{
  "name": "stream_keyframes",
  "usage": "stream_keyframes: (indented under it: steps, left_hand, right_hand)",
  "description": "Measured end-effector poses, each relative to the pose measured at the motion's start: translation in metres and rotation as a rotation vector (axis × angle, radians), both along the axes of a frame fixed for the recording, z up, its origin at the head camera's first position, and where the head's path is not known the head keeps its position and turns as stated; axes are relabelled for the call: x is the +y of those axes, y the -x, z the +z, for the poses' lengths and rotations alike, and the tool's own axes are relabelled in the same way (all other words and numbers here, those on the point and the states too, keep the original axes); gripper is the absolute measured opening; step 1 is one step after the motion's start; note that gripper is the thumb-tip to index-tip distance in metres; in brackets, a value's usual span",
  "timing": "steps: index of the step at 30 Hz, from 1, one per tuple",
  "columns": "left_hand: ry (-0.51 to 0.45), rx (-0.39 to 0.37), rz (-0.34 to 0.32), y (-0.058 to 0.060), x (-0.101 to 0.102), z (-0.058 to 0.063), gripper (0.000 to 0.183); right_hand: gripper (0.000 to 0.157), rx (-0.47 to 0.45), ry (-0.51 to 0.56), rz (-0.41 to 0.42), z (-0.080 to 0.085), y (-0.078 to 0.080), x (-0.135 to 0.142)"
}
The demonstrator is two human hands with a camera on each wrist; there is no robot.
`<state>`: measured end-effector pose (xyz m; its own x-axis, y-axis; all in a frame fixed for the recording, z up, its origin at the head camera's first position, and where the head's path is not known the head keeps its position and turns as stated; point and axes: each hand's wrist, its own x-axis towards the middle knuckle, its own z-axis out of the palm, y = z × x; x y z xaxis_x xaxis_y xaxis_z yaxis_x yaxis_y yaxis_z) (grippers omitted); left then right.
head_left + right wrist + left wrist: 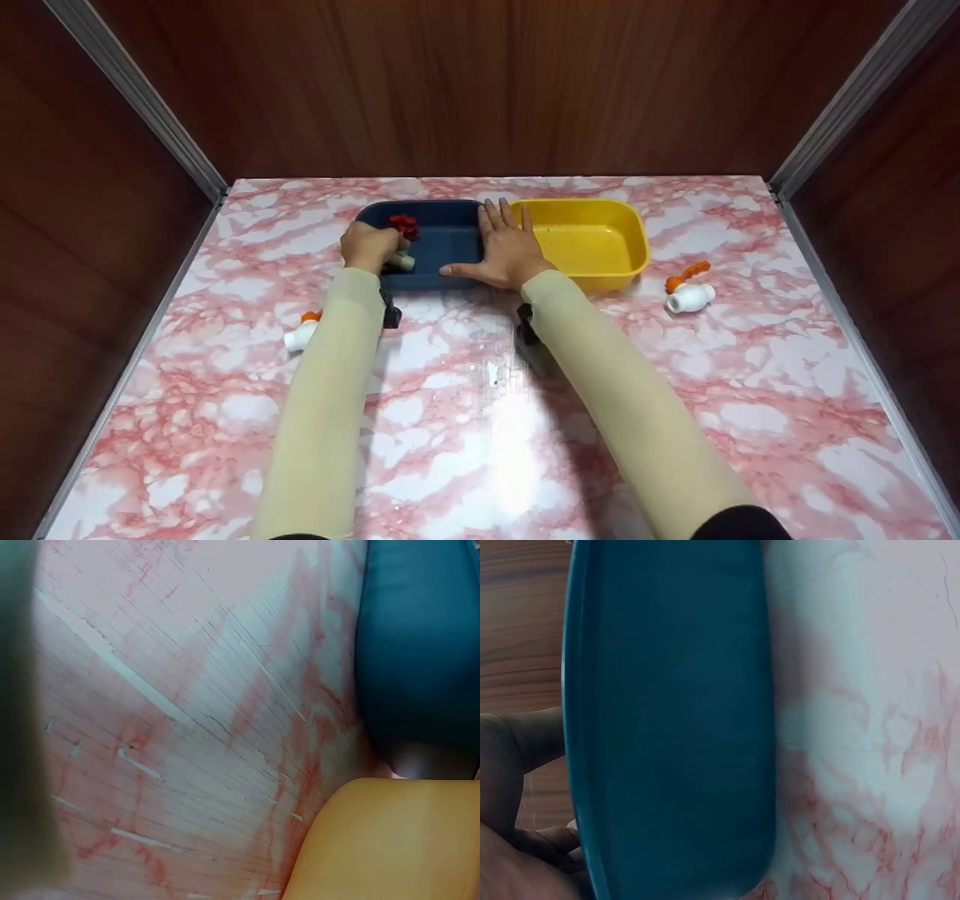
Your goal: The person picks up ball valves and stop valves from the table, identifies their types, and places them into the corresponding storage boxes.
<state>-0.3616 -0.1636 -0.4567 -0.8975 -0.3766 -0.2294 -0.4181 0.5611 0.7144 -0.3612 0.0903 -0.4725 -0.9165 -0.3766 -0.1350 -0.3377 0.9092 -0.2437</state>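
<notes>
My left hand reaches over the left end of the dark blue bin. Its curled fingers grip a pale valve with a red handle, low inside that bin. In the left wrist view, the blue bin's wall hides most of the fingers. My right hand lies spread where the blue bin meets the yellow bin, thumb out over the blue one. Its fingers are straight and hold nothing. The right wrist view shows the two bins' outer walls, with the right hand out of sight.
A white valve with an orange handle lies right of the yellow bin. Another white valve is partly behind the left sleeve. Brown wood-grain panels enclose the pink marbled tabletop at the back and both sides.
</notes>
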Motion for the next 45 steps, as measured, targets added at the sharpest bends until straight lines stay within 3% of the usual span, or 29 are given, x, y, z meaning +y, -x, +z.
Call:
stream_keyframes:
  steps: [16, 34, 45]
  left_hand:
    - [0.014, 0.010, 0.004, -0.0001, 0.0019, -0.0025, 0.047]
    - [0.103, 0.059, -0.011, 0.0026, 0.0046, -0.0081, 0.055]
    - [0.139, 0.014, -0.011, 0.0020, 0.0079, -0.0066, 0.056]
  right_hand:
    - [0.141, 0.001, 0.004, 0.004, -0.0012, 0.0001, 0.0003]
    - [0.141, 0.001, -0.008, -0.005, -0.0021, 0.0008, -0.0008]
    - [0.141, 0.004, -0.013, -0.003, -0.0021, 0.0014, -0.0004]
